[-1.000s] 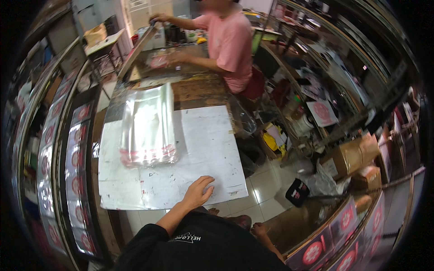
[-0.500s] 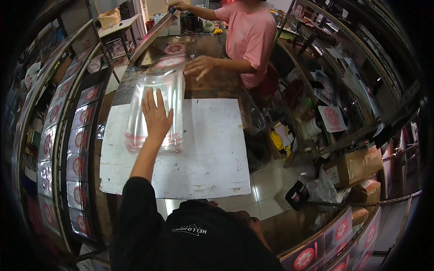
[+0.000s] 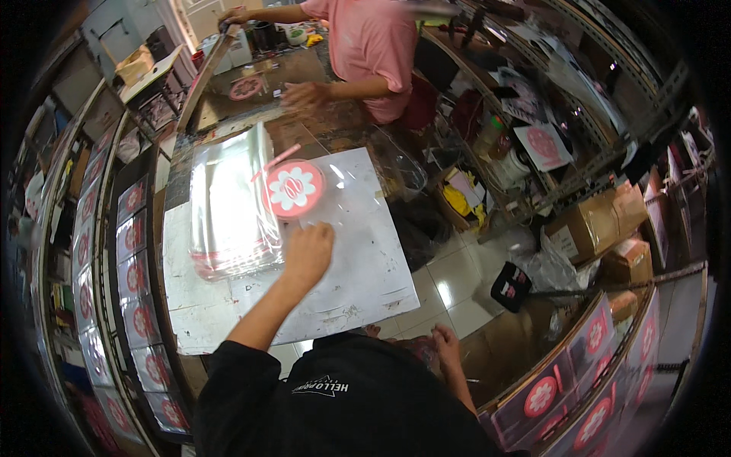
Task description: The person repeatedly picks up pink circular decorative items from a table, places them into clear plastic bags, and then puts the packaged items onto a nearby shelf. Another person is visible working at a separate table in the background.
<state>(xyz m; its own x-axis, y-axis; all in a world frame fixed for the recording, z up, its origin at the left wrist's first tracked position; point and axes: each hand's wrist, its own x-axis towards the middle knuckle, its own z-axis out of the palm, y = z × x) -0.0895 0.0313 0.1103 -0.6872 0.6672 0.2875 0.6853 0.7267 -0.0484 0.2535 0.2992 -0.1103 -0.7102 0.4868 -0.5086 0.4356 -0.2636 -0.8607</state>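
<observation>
My left hand (image 3: 308, 251) is closed, pinching the near edge of a clear plastic bag. That bag carries a pink round print with a white flower (image 3: 311, 183). It lies partly over the right side of a stack of shiny clear plastic bags (image 3: 221, 179). The stack rests on a white board (image 3: 350, 274) on the table. Down by my right side, off the board, is my right hand (image 3: 449, 352). Its fingers are partly curled beside something reddish and see-through, and I cannot make out whether it grips it.
Across the table, a co-worker in pink has one blurred hand (image 3: 308, 97) above the surface; the other grips a raised frame (image 3: 205, 76). Racks of printed bags (image 3: 141, 320) stand at left and lower right (image 3: 541, 396). Cardboard boxes (image 3: 598, 221) sit at right.
My left hand has gone from lying flat on the stack to pinching a printed bag further right. The co-worker's hand has drawn back from the stack. The whole view has shifted.
</observation>
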